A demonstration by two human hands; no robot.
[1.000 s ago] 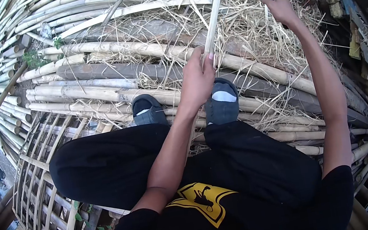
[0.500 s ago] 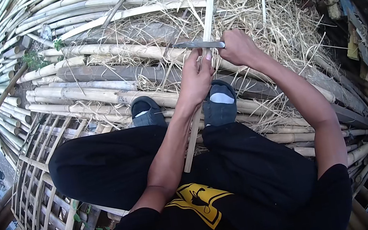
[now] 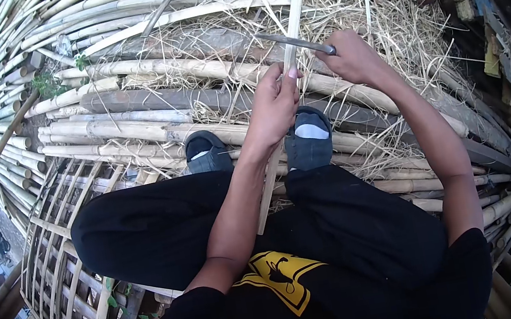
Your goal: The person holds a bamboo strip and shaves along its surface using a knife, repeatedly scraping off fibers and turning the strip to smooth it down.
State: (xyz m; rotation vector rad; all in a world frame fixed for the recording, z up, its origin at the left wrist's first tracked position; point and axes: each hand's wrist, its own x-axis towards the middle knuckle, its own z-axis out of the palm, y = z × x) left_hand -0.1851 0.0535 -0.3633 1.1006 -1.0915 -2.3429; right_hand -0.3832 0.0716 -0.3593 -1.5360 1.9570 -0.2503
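A long, pale bamboo strip [image 3: 294, 16] slants up and away from my lap, and my left hand [image 3: 275, 103] is closed round its middle. Its lower end runs under my left forearm to my thigh. My right hand [image 3: 350, 58] grips the handle of a knife [image 3: 293, 41], closed tightly. The blade points left and crosses the strip a little above my left fingers. Whether the edge bites into the bamboo I cannot tell.
Thin shavings [image 3: 411, 48] lie heaped on the right and beyond the strip. Bamboo poles [image 3: 129, 122] cover the ground under my sandals [image 3: 308, 144]. At the lower left stands a woven bamboo lattice [image 3: 64, 256]. Bundled bamboo canes [image 3: 7, 132] fan out at the far left.
My right hand and the knife have shifted slightly right, and the blade now sits farther up the strip at a steeper tilt. The strip's far end has moved slightly up and right.
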